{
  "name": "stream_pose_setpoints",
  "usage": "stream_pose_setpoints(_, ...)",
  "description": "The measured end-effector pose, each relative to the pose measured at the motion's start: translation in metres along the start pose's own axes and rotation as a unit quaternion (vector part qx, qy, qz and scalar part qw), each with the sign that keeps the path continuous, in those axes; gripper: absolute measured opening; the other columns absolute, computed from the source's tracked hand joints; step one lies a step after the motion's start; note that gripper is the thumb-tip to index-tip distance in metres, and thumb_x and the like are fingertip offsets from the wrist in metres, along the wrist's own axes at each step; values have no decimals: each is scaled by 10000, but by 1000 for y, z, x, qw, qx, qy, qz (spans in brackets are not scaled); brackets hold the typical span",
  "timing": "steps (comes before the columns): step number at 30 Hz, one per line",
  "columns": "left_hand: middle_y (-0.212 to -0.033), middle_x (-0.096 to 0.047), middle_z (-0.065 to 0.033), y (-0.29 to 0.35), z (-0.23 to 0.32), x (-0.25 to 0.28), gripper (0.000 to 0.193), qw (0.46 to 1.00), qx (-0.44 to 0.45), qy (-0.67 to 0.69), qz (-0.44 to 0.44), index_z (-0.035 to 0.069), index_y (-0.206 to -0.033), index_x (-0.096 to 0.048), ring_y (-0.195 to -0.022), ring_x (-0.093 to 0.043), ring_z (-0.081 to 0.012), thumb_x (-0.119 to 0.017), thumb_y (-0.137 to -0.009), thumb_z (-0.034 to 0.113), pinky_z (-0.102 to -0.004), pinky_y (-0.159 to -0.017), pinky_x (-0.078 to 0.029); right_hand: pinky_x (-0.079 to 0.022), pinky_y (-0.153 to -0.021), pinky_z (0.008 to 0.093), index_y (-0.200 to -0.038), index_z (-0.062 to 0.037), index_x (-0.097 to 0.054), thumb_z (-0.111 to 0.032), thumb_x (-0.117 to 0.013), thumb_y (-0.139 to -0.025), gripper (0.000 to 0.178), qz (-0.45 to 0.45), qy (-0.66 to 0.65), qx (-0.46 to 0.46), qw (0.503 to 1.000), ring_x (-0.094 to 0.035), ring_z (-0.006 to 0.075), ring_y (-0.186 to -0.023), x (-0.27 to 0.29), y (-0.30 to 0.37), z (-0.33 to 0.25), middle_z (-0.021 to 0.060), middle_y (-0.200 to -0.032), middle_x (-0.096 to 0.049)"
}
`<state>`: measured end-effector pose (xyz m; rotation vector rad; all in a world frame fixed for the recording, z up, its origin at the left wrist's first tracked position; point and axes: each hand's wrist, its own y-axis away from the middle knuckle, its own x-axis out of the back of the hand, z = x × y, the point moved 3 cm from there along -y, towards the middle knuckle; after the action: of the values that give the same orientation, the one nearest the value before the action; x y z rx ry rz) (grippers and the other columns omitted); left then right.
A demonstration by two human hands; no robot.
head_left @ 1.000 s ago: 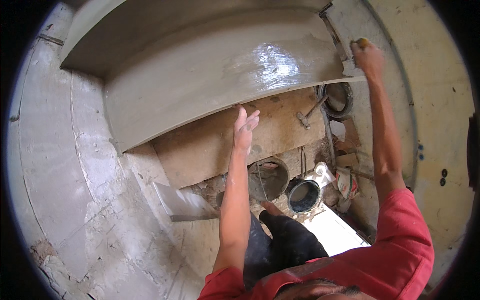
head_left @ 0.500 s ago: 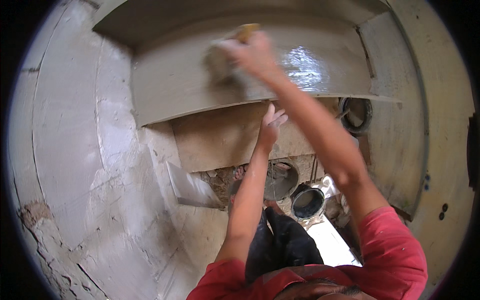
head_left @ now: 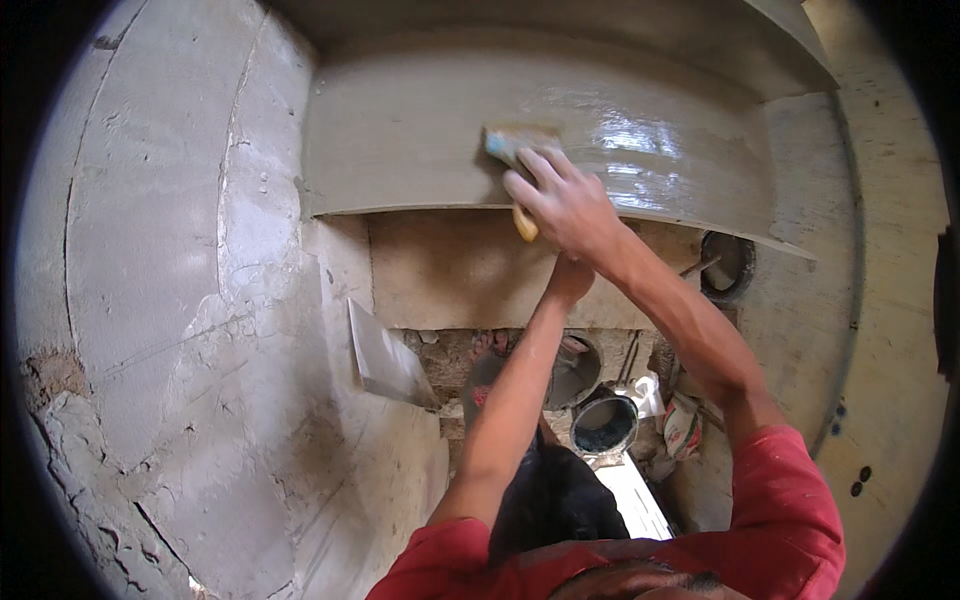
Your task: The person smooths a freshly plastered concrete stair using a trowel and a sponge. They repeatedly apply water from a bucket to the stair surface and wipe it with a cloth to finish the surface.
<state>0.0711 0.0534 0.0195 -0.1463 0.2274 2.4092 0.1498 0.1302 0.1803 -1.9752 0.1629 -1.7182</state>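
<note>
The right hand (head_left: 572, 205) is clamped on a flat brush (head_left: 508, 145), its bristle end against the grey cement-faced slab (head_left: 400, 150) in the upper middle of the frame, and its yellow handle poking out below the fingers, across the slab's front edge. The left hand (head_left: 571, 279) sits just below the right wrist in the centre of the frame; its fingers are hidden, so I cannot tell whether it grips anything. The slab looks partly worked, as far as its finish tells: right of the brush lies a shiny wet patch (head_left: 640, 150) with streaks along it, while the stretch left of the brush is smooth but duller, and whether it has had the same brushing cannot be told. For movement, the longest run goes left along the slab to the corner with the grey plastered wall (head_left: 150, 230); a shorter one goes right to the pale side wall (head_left: 800, 165). The dark overhanging panel (head_left: 690, 55) bounds the top, and the thin front edge bounds the bottom. Below that edge are a brown board (head_left: 450, 265) and, right of centre, a black bucket (head_left: 742, 262) with a handle leaning in it.
</note>
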Motion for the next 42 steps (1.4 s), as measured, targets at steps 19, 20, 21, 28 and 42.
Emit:
stream_pose_setpoints(19, -1723, -303, -154, 11, -21, -3, 753, 945, 117, 301, -42, 43, -1687, -207, -1557, -338, -252, -550, -1115, 393, -433, -1298, -261, -654, -763, 459, -1137, -73, -650, -185, -675, -899, 264, 15, -20, 74, 997, -670, 394, -1160, -21, -23, -84, 224, -1240, -665)
stream_pose_setpoints(20, -1722, -304, -154, 10, -23, -5, 768, 957, 48, 281, -51, 46, -1690, -199, -1556, -338, -251, -551, -1119, 420, -437, -1298, -260, -647, -780, 460, -1146, -66, -653, -181, -669, -907, 266, 13, -20, 79, 997, -673, 390, -1150, -29, -31, -87, 225, -1223, -672)
stream_pose_setpoints(21, -1720, -308, -163, 8, -22, -5, 784, 974, -40, 210, -75, 43, -1694, -186, -1542, -365, -262, -567, -1115, 409, -436, -1287, -284, -640, -796, 462, -1154, -58, -656, -177, -664, -914, 267, 16, -16, 132, 991, -676, 385, -1140, -35, -38, -87, 226, -1206, -678)
stream_pose_setpoints(28, -1641, -443, -222, 3, 6, -5, 774, 969, 196, 152, -18, -31, -1675, -217, -1505, -437, -289, -578, -995, 42, -417, -1233, -371, -606, -870, 474, -1231, -181, -742, -297, -728, -942, 312, -149, 259, -359, 884, -757, 344, -998, 19, -40, 85, 106, -1082, -790)
stream_pose_setpoints(42, -1681, -371, -265, 7, -6, -11, 926, 989, 81, 105, -58, -30, -1690, -133, -1506, -453, -329, -710, -1006, 209, -400, -1196, -408, -580, -671, 408, -793, -42, -765, -503, -750, -897, 473, 12, -267, -394, 879, -709, 238, -665, -42, -129, 37, 116, -717, -720)
